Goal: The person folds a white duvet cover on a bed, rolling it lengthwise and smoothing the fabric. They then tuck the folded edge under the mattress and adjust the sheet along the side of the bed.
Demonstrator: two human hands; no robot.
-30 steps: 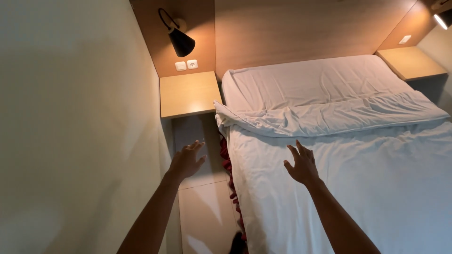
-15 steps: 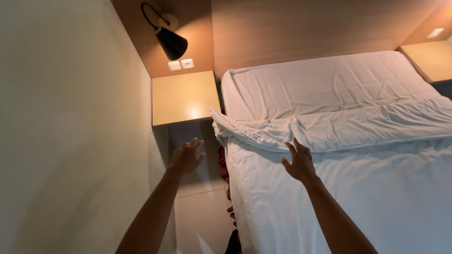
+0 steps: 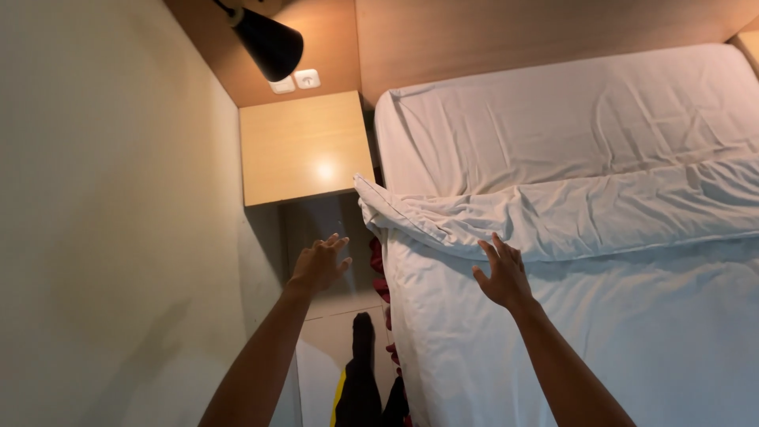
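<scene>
A bed with a white sheet (image 3: 569, 134) fills the right side. A white duvet (image 3: 617, 332) covers its lower part, and its top edge is folded back in a crumpled band (image 3: 553, 213). My right hand (image 3: 500, 274) hovers with spread fingers just below that band, near the duvet's left corner (image 3: 371, 198). My left hand (image 3: 319, 265) is open, fingers apart, over the narrow gap between the bed and the wall, holding nothing.
A wooden bedside shelf (image 3: 304, 146) sits against the wooden headboard (image 3: 514, 35), with a black wall lamp (image 3: 269, 39) and white switches (image 3: 296, 81) above it. A plain wall (image 3: 111, 221) stands at the left. Dark red fabric (image 3: 379, 273) lies along the bed's side.
The view has moved closer to the head of the bed. Both hands have reached forward, and the right hand now lies nearer the folded band of the duvet.
</scene>
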